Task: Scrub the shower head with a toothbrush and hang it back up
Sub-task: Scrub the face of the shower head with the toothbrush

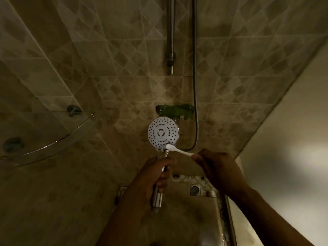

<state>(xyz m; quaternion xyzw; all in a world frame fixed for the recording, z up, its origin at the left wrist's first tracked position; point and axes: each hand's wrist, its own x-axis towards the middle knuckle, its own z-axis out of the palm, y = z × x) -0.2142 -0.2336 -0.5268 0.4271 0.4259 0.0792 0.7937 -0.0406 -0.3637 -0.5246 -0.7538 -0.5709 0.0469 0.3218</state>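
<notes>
The round white shower head (163,133), dotted with dark nozzle holes, faces me at the centre of the view. My left hand (150,178) grips its chrome handle just below the face. A white toothbrush (179,150) is pinched by my right hand (215,167) at the handle's end. Its bristle end touches the lower right rim of the shower face. The metal hose (195,86) loops from behind the head up the wall.
A chrome slide rail (170,36) is fixed to the tiled wall above. A tap mixer wrapped in green (177,110) sits behind the shower head. A glass corner shelf (53,144) juts out on the left. A floor drain (194,189) lies below.
</notes>
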